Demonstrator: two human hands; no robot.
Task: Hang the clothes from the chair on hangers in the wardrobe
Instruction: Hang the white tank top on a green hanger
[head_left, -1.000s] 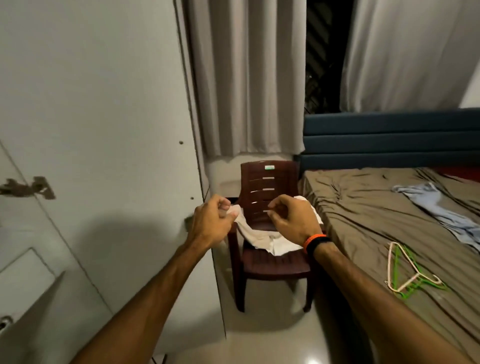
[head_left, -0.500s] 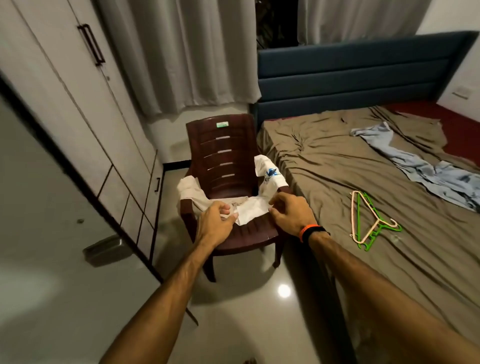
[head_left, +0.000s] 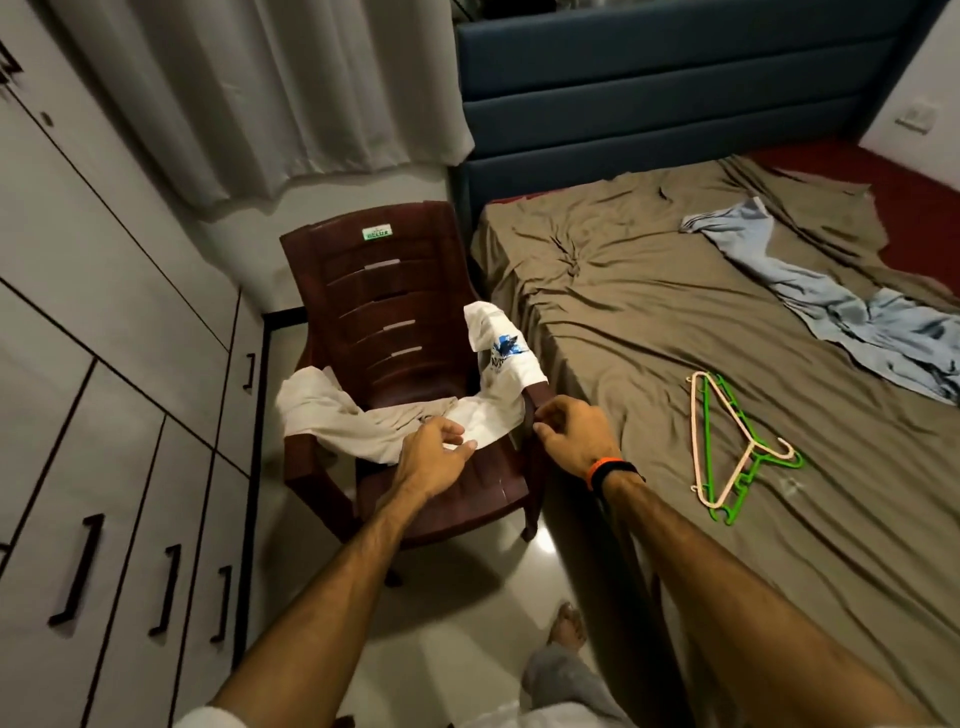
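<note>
Hands (head_left: 434, 452) (head_left: 574, 434) reach over white garment (head_left: 363, 421) on chair (head_left: 395, 291)

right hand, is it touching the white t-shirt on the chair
Cannot tell. In the head view the right hand hovers curled by the chair armrest; any gap to the white t-shirt is unclear.

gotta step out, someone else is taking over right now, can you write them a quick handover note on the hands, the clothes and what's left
Left hand: fingers on the white garment, which is draped across the brown chair; a firm grip is not clear.
Right hand: loosely curled beside the chair's right armrest, holding nothing.
White garment: spread over the seat and both armrests, printed part on the right one.
Hangers: the pink hanger and green hanger lie overlapping on the bed.
A light blue garment lies further up the bed.
Done: nothing is hung yet.
Left: lift the white garment, put it on a hanger, hang it in the wardrobe.
</note>
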